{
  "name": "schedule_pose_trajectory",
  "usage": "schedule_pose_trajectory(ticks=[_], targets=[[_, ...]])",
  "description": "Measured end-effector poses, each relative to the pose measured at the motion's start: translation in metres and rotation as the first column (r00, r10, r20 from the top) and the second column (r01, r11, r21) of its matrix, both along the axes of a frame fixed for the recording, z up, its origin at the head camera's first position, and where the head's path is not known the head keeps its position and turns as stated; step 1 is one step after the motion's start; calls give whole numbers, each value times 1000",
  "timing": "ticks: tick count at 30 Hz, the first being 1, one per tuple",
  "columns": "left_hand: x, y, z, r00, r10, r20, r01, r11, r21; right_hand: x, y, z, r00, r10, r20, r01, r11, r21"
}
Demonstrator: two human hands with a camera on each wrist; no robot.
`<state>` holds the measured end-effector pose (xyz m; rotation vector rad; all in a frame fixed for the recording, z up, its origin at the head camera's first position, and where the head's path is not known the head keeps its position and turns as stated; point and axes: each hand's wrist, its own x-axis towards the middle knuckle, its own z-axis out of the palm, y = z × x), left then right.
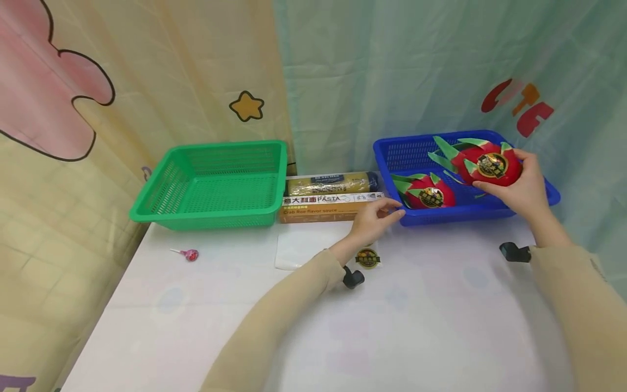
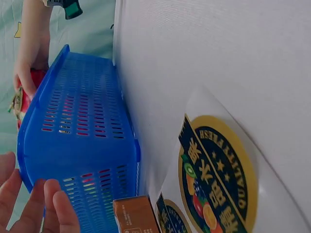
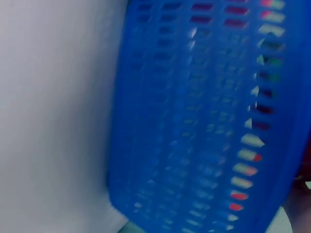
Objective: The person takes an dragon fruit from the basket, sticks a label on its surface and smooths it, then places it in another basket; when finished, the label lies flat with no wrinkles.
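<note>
My right hand (image 1: 526,185) grips a red dragon fruit (image 1: 509,170) with green leaf tips and a round black-and-gold sticker, held over the right part of the blue basket (image 1: 416,219). A second dragon fruit (image 1: 443,196) with a similar sticker lies inside, toward the left end. At the basket's front left corner is my left hand (image 1: 369,222), thumb and fingertips right at the rim, fingers loosely extended. The left wrist view shows those fingers (image 2: 36,204) beside the blue rim. In the right wrist view the perforated basket wall (image 3: 194,121) fills most of the frame, blurred.
Left of the blue basket lie a brown pasta box (image 1: 318,212) and a yellow pasta pack (image 1: 333,184). A green basket (image 1: 208,222) stands farther left. A lollipop (image 1: 191,255) lies before it. Round fruit stickers (image 1: 367,258) and a white sheet (image 1: 294,247) lie near my left forearm.
</note>
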<state>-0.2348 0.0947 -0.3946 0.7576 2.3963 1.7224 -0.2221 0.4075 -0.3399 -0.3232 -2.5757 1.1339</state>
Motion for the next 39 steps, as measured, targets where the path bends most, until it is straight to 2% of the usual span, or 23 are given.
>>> schedule_pose_trajectory(ticks=[7, 12, 19, 25, 31, 34, 39], targets=[[-1, 3, -1, 998, 53, 35, -55, 996, 63, -17, 18, -15, 995, 41, 96, -43, 999, 22], [-1, 4, 0, 997, 59, 53, -62, 996, 70, -25, 24, -17, 982, 109, 156, -127, 986, 110], [-3, 5, -3, 997, 63, 46, -67, 994, 82, -36, 27, -19, 962, 171, 211, -208, 963, 169], [-2, 5, -5, 998, 63, 29, -65, 993, 97, -36, 25, -19, 941, 168, 293, -224, 960, 169], [-1, 4, -4, 998, 63, 31, -66, 994, 91, -36, 26, -18, 928, 153, 339, -225, 957, 184], [0, 4, -3, 997, 62, 41, -66, 994, 87, -38, 27, -15, 913, 174, 370, -254, 950, 182], [0, 3, 0, 998, 38, 55, -42, 996, 74, -39, 28, -9, 866, 221, 449, -319, 935, 154]])
